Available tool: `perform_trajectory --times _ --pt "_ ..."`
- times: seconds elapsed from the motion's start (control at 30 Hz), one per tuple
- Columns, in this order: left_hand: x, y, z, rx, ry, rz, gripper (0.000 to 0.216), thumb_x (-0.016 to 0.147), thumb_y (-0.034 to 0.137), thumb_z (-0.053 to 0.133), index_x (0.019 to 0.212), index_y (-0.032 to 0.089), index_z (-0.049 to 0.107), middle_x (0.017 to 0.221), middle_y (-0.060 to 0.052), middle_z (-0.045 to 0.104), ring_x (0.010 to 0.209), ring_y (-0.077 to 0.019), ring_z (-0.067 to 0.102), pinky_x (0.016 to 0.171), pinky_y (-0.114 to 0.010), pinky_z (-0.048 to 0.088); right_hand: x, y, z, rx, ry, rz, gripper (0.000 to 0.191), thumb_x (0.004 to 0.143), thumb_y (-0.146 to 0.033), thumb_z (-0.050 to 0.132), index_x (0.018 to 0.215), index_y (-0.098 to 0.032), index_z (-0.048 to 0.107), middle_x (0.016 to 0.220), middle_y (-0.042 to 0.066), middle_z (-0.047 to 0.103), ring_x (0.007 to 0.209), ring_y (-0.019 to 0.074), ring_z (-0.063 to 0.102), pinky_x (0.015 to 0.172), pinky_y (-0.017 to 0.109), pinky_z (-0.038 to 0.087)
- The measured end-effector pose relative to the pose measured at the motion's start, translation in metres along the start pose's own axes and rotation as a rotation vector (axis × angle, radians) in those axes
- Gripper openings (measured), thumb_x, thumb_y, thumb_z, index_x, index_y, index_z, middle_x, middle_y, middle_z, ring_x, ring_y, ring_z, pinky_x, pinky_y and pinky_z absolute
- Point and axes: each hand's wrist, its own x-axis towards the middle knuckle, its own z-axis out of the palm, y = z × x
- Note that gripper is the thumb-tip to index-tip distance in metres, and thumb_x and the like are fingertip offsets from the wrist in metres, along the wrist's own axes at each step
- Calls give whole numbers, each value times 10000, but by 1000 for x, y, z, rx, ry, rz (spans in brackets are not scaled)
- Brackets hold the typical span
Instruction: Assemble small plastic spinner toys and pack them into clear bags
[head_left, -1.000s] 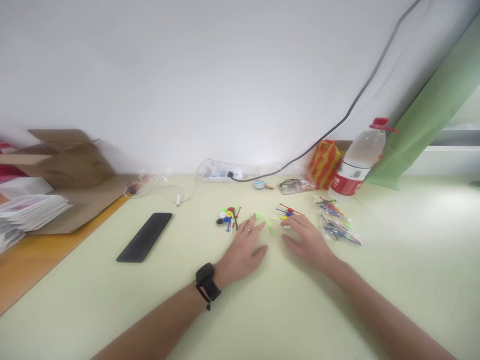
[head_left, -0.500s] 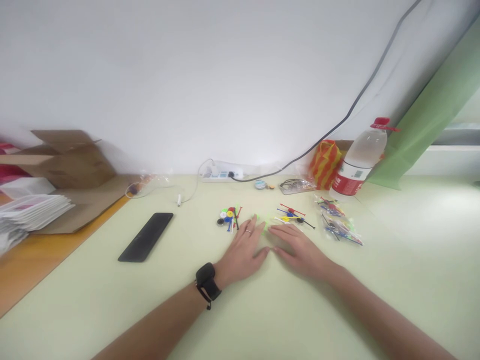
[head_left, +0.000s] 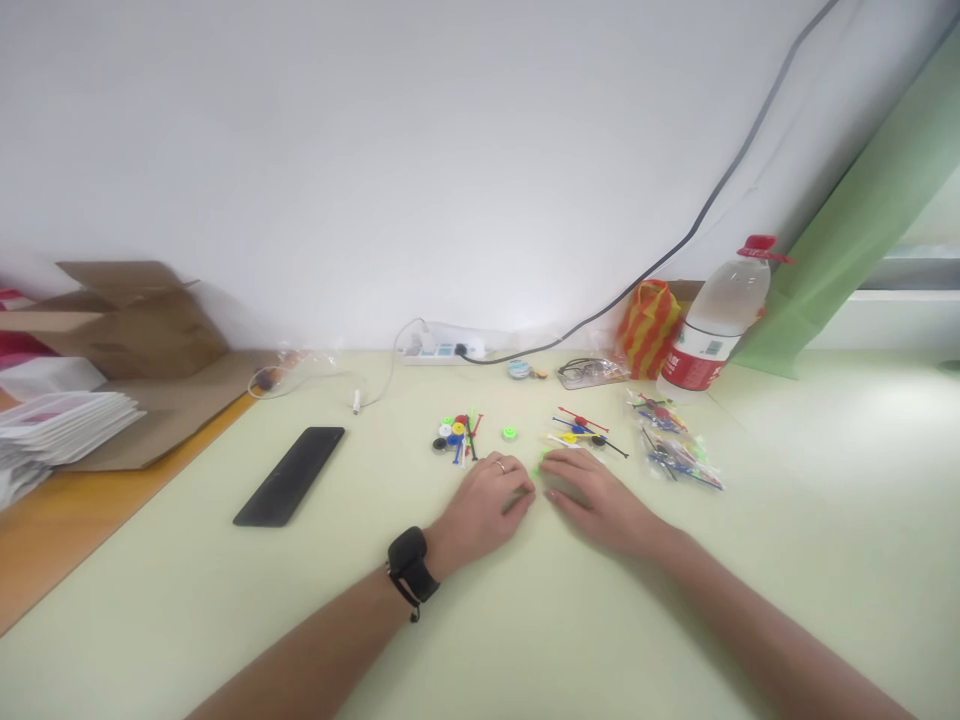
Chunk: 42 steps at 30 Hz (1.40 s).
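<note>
My left hand [head_left: 486,503], with a ring and a black watch [head_left: 411,570] on its wrist, rests on the pale table with its fingers curled in over a thin green stick that is mostly hidden. My right hand [head_left: 596,497] lies close beside it, fingertips pinching a small green piece [head_left: 538,466] between the two hands. A loose green disc [head_left: 509,433] lies just beyond my left fingers. Left of that disc is a small heap of coloured discs and sticks [head_left: 456,436]. More coloured sticks [head_left: 583,430] lie beyond my right hand.
Clear bags of coloured parts [head_left: 676,447] lie at the right, a water bottle [head_left: 712,335] and a striped orange pouch [head_left: 649,327] behind them. A black phone [head_left: 289,474] lies at the left. A power strip [head_left: 442,349], glasses [head_left: 589,372], a cardboard box [head_left: 124,320] and stacked packets [head_left: 60,425] line the back and left.
My left fingers have curled in from flat and pulled back toward me. My right hand slid left until it met the left hand. A green disc now lies uncovered beyond them.
</note>
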Motion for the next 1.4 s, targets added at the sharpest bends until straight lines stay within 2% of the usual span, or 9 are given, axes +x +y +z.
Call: perform_trajectory --times 0.2,0.3,0.43,0.6,0.77,0.93,1.07,1.27,1.4 --pt "0 -1 0 -81 -30 34 197 984 188 531 972 242 720 1006 -64 710 978 -239 623 884 -371 473 0 1 0 1 8 -8 301 986 -198 534 1235 -268 689 1297 112 640 1228 296 581 1039 480 496" --pt "0 -1 -1 -88 -44 37 180 983 198 541 973 235 717 991 -60 714 960 -234 621 879 -365 471 1 1 0 10 12 -27 210 992 -190 545 1054 -257 735 1145 93 683 1092 271 615 954 445 516" --pt "0 0 -2 -54 -50 33 165 969 172 554 1020 229 700 988 -52 702 954 -226 613 874 -356 471 2 0 -1 48 -6 -36 171 998 -182 547 915 -231 688 961 69 691 949 245 611 834 401 515" --pt "0 1 -2 -13 -63 13 124 978 189 559 974 217 679 934 -42 675 938 -221 593 838 -344 467 2 -4 -2 72 -10 -24 138 1002 -161 522 926 -221 620 905 51 670 893 228 594 802 377 482" --pt "-1 -1 -1 -7 -51 -6 120 999 186 512 948 211 617 929 -38 653 928 -217 582 830 -342 451 1 -9 -3 159 -17 62 137 1015 -181 478 990 -234 601 949 36 673 876 202 607 773 334 472" --pt "-2 -1 0 -28 -8 -59 145 1035 195 425 971 211 554 942 -35 638 900 -210 570 812 -346 431 0 -8 -6 219 4 182 73 1008 -237 473 983 -242 542 761 -14 572 695 178 532 631 296 415" --pt "0 -3 1 -110 70 -140 166 1049 216 400 988 212 554 955 -37 636 904 -202 578 787 -328 431 1 -6 -10 311 59 164 120 940 -126 459 932 -235 507 828 -2 584 736 169 547 659 287 446" --pt "2 -9 5 -170 189 -193 112 1013 242 482 1018 215 590 1038 -40 643 917 -187 588 795 -305 444 3 -8 -8 406 27 109 186 892 -102 508 876 -218 653 945 50 664 865 195 647 756 310 530" --pt "2 -10 4 -147 248 -273 154 980 288 543 1111 213 577 799 18 527 732 -164 516 687 -286 400 4 -7 -5 402 62 100 277 876 -85 508 970 -223 730 1067 83 703 986 230 686 845 347 567"
